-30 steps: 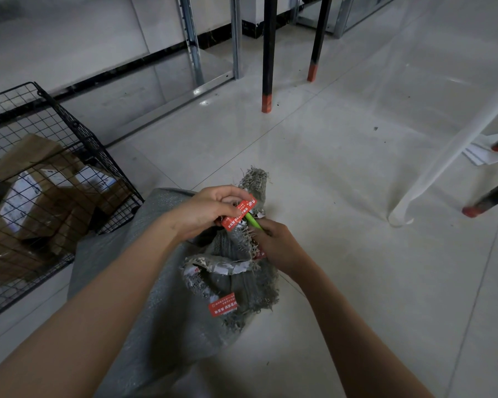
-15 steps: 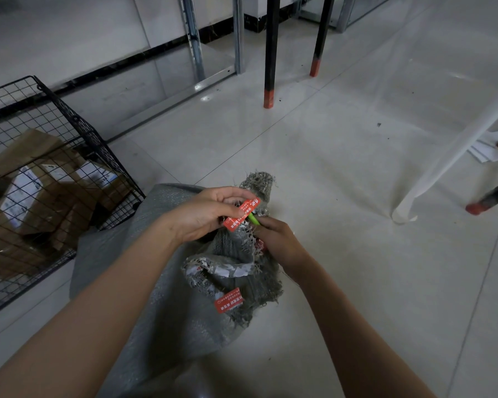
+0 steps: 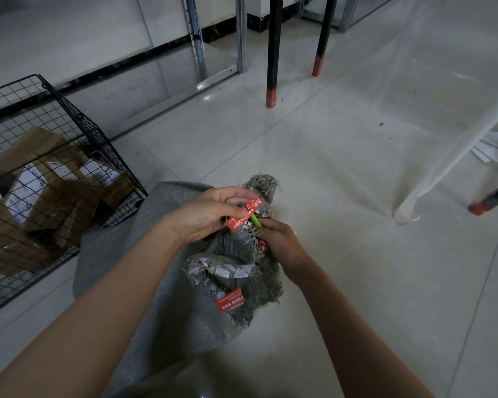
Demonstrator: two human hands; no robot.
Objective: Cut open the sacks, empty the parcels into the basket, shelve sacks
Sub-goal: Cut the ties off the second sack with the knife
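In the head view, a grey woven plastic sack (image 3: 196, 326) lies slumped on the pale tiled floor (image 3: 342, 173) right in front of the person. Its frayed mouth is gathered into a bunched neck (image 3: 260, 188) that points away from them.

The left hand (image 3: 210, 215) has thumb and fingers curled in, pinching a red printed seal tag (image 3: 243, 215) at that neck. The right hand (image 3: 279, 242) is closed round a small green-tipped cutting tool (image 3: 256, 220), whose tip sits just under the tag, against the gathered weave. I cannot tell whether the blade has bitten yet.

A second red tag (image 3: 230, 300) hangs lower on a ragged fold, beside torn white label scraps (image 3: 227, 271).

The black wire-mesh basket (image 3: 41, 116) stands to the left, its side touching or just beside the sack's body. Brown cardboard parcels (image 3: 41, 156) are already inside it.

The sack looks soft and limp, with no stiffness of its own. Its bulging body suggests real weight from the parcels inside, so it will probably sag and drag rather than lift cleanly. The weave looks slick and its cut edges fray, so loose threads make a poor hold. The bunched neck is the better place while cutting, since tension there keeps the seal taut. For tipping out, a hold on the bottom corners would probably serve best, with the open mouth aimed over the basket rim.
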